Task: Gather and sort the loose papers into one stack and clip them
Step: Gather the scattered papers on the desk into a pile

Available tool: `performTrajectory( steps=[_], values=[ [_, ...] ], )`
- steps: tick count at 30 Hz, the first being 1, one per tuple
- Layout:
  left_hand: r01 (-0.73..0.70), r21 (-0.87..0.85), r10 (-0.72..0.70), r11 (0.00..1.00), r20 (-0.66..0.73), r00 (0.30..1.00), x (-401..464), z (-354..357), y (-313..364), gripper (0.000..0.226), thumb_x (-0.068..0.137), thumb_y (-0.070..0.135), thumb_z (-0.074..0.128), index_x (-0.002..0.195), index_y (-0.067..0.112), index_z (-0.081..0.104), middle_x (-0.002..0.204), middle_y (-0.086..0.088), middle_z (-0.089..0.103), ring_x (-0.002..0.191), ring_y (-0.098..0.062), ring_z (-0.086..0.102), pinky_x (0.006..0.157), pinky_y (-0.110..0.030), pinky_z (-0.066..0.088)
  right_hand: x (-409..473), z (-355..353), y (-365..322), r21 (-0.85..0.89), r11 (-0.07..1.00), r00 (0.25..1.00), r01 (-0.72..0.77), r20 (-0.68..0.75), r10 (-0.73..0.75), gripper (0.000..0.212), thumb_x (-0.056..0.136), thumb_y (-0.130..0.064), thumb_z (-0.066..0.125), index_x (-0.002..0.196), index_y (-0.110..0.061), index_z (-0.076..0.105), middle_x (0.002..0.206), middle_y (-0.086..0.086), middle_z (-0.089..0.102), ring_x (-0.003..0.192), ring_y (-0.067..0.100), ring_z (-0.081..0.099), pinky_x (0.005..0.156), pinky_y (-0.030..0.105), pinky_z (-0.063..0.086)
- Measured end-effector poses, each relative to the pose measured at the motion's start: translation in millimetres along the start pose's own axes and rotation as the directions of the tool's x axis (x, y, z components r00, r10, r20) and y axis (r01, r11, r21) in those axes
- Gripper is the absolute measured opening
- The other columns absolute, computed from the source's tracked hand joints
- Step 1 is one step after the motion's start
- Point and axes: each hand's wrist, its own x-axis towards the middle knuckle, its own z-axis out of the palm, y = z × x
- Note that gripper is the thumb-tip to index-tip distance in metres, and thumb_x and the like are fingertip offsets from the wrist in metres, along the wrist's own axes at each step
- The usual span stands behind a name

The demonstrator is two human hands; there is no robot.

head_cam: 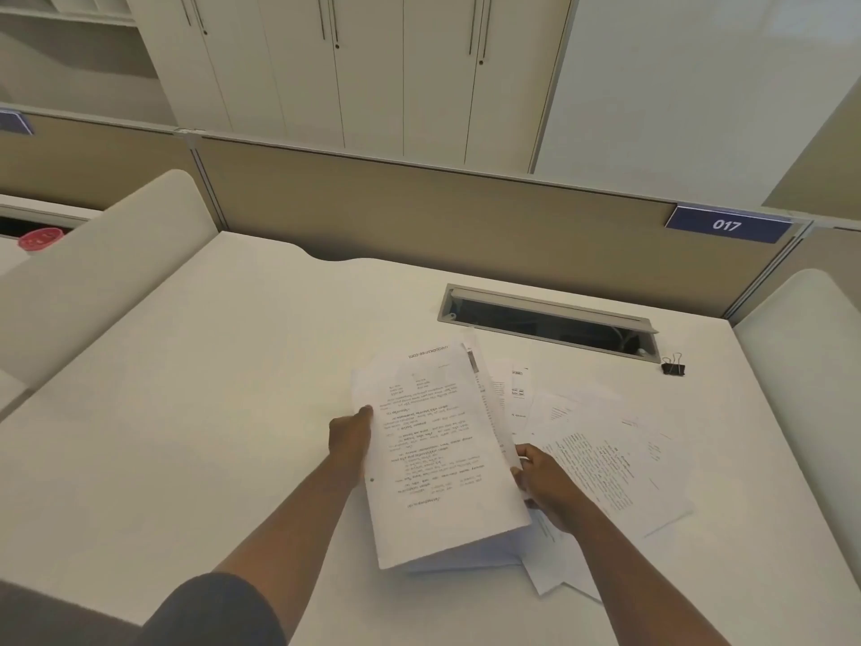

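A stack of printed white papers (433, 454) is held up off the white desk (186, 389), tilted with its bottom edge resting near the desk. My left hand (349, 435) grips the stack's left edge, thumb on top. My right hand (540, 482) grips its right edge. More loose printed sheets (601, 459) lie spread on the desk to the right, partly under the stack. A black binder clip (673, 366) sits on the desk at the far right, apart from the papers.
A cable slot with an open metal flap (550, 317) runs behind the papers. A beige partition (419, 216) with a blue "017" label (727, 224) backs the desk. White side dividers (93, 268) stand left and right. A red object (39, 238) sits beyond the left divider.
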Motion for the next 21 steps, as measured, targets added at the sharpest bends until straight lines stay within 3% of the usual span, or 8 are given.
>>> performTrajectory(
  steps=[2, 5, 9, 12, 16, 18, 21],
  values=[
    [0.133, -0.045, -0.124, 0.99, 0.174, 0.977, -10.2, -9.0, -4.2, 0.019, 0.086, 0.023, 0.064, 0.093, 0.006, 0.059, 0.095, -0.015, 0.069, 0.088, -0.034, 0.067, 0.081, -0.047, 0.056, 1.1, 3.8, 0.4, 0.014, 1.0, 1.0, -0.014, 0.012, 0.014, 0.024, 0.098, -0.015, 0.046, 0.119, -0.021, 0.055, 0.117, 0.001, 0.067, 0.104, 0.025, 0.064, 0.089, 0.049, 0.055],
    [0.15, -0.011, -0.139, 0.989, 0.315, 0.939, -11.1, -21.0, -14.6, 0.027, 0.084, 0.003, 0.064, 0.11, -0.003, 0.064, 0.106, -0.023, 0.071, 0.093, -0.041, 0.069, 0.081, -0.053, 0.056, -0.3, 11.5, -2.7, 0.004, 1.0, 0.999, -0.022, 0.044, 0.022, 0.025, 0.099, -0.016, 0.046, 0.122, -0.021, 0.054, 0.119, 0.001, 0.066, 0.105, 0.023, 0.064, 0.086, 0.045, 0.057],
    [0.007, 0.063, -0.016, 0.998, 0.144, 0.989, -3.8, -29.8, -26.7, 0.027, 0.085, 0.005, 0.065, 0.112, 0.005, 0.065, 0.107, -0.014, 0.072, 0.089, -0.034, 0.069, 0.082, -0.053, 0.056, -6.1, 22.4, -11.4, -0.048, 0.999, 0.996, -0.008, 0.089, 0.013, 0.026, 0.098, -0.015, 0.047, 0.122, -0.02, 0.054, 0.118, 0.002, 0.064, 0.104, 0.021, 0.062, 0.067, 0.028, 0.052],
    [-0.1, 0.132, 0.095, 0.986, 0.042, 0.995, -4.6, -37.1, -28.5, 0.025, 0.089, 0.013, 0.065, 0.113, 0.01, 0.061, 0.103, -0.007, 0.068, 0.08, -0.025, 0.065, 0.068, -0.035, 0.051, -4.4, 29.9, -17.1, -0.106, 0.994, 0.998, 0.007, 0.067, 0.0, 0.022, 0.094, -0.015, 0.05, 0.115, -0.018, 0.059, 0.109, 0.004, 0.066, 0.089, 0.018, 0.063, 0.057, 0.024, 0.05],
    [-0.165, 0.122, 0.168, 0.979, -0.018, 0.986, -4.1, -51.9, -26.2, 0.029, 0.091, 0.014, 0.065, 0.119, 0.009, 0.059, 0.107, -0.008, 0.064, 0.09, -0.03, 0.062, 0.074, -0.034, 0.05, 4.4, 36.9, -22.5, -0.135, 0.991, 0.999, 0.021, -0.047, -0.028, 0.013, 0.085, -0.007, 0.056, 0.094, -0.014, 0.064, 0.093, 0.008, 0.07, 0.073, 0.018, 0.063, 0.069, 0.031, 0.054],
    [-0.174, 0.126, 0.178, 0.977, -0.028, 0.984, -1.7, -60.9, -24.4, 0.025, 0.09, 0.016, 0.066, 0.114, 0.011, 0.06, 0.105, -0.009, 0.065, 0.086, -0.029, 0.062, 0.073, -0.035, 0.05, 7.8, 33.8, -20.5, -0.361, 0.933, 0.974, 0.013, -0.208, -0.094, 0.014, 0.084, -0.016, 0.057, 0.097, -0.016, 0.063, 0.098, 0.003, 0.067, 0.083, 0.018, 0.061, 0.075, 0.029, 0.048],
    [-0.183, 0.111, 0.186, 0.977, -0.013, 0.982, 1.8, -71.1, -20.0, 0.017, 0.089, 0.016, 0.068, 0.104, 0.013, 0.059, 0.101, -0.009, 0.066, 0.079, -0.026, 0.063, 0.074, -0.037, 0.051, 5.6, 24.6, -12.5, -0.599, 0.787, 0.898, -0.149, -0.415, -0.146, 0.034, 0.087, -0.035, 0.056, 0.113, -0.014, 0.053, 0.111, 0.007, 0.058, 0.104, 0.026, 0.058, 0.086, 0.035, 0.047]
  ],
)
